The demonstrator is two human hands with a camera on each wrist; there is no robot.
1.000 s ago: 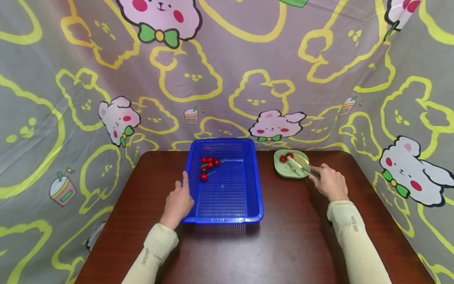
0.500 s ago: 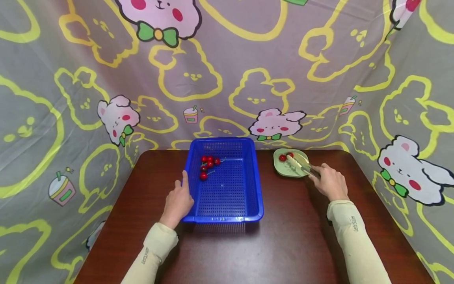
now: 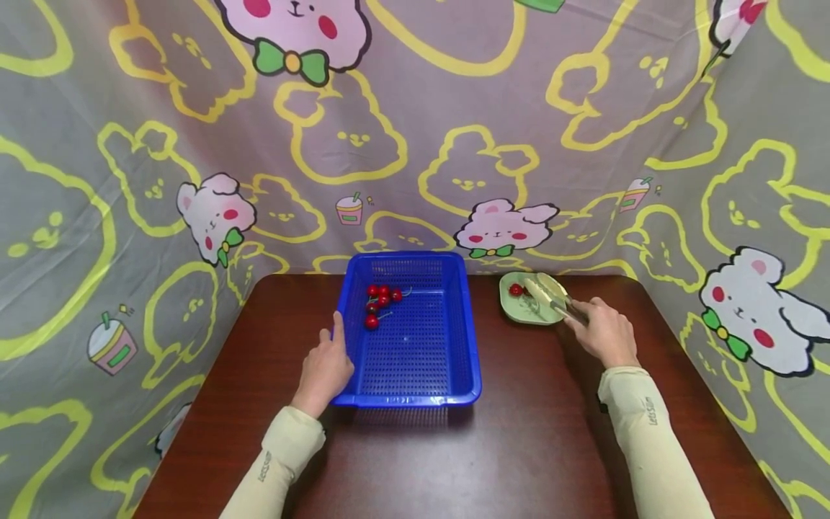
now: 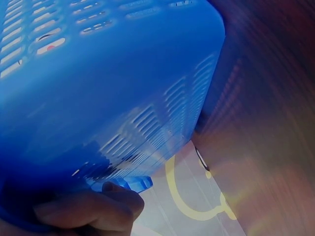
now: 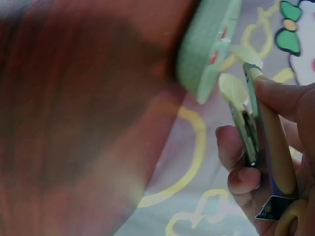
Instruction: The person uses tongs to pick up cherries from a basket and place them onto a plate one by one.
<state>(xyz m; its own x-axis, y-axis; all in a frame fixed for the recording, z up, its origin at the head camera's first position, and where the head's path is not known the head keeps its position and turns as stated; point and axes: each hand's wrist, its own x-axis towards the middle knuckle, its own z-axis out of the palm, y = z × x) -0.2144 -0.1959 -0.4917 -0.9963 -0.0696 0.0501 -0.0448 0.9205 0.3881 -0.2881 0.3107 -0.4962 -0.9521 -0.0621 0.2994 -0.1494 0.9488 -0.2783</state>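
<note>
With my left hand point(image 3: 324, 367) I grip the left rim of a blue perforated plastic basket point(image 3: 415, 401); the index finger lies along the rim, and curled fingers point(image 4: 93, 211) show at the edge in the left wrist view. Several red cherries point(image 3: 384, 301) with stems lie in its far left part. My right hand point(image 3: 604, 335) holds a pair of tongs point(image 5: 273, 147) with pale tips. Their two tips stand apart over a small light green plate point(image 3: 516, 316). One cherry point(image 3: 515, 290) shows on the plate beside the tips; another is mostly hidden behind them.
The dark brown wooden table point(image 3: 415, 468) bears both the basket and the plate. A grey cloth point(image 3: 415, 144) with yellow outlines and white cartoon animals hangs behind the table and along both sides.
The tongs' tips have shifted slightly over the plate and spread a little, now covering most of the second cherry. The left hand and basket stay where they were.
</note>
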